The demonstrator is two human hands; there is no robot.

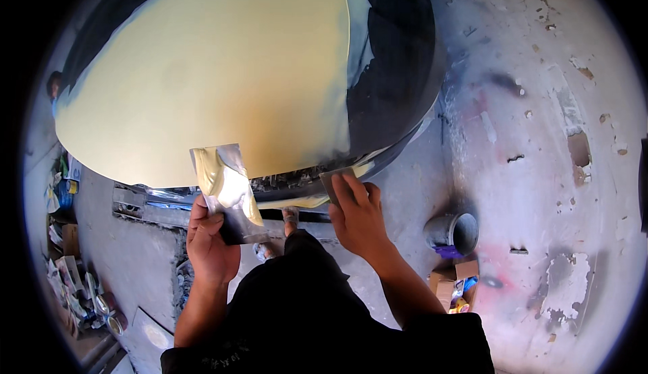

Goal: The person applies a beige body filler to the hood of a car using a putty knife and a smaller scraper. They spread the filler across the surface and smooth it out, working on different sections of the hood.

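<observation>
My left hand (pixel 212 252) grips a flat metal plate (pixel 237 231) by its near edge, with the thumb lying over the face. A thick smear of pale yellow putty (pixel 228 177) covers much of that plate. In my right hand (pixel 361 219) is a thin grey putty scraper (pixel 335 184), fingers pressed flat along it. The scraper is at the front edge of a car hood (pixel 223 70), near its dark right part; whether it touches cannot be seen. Yellow filler coats most of the hood, with bluish-grey patches toward its borders.
Below the hood lies the car's open front end (pixel 290 180). A bucket (pixel 462 234) and an open cardboard box (pixel 449 286) stand by the stained, peeling wall (pixel 533 138) on the right. Cans and clutter (pixel 88 300) line the left. My feet (pixel 290 219) are close to the car.
</observation>
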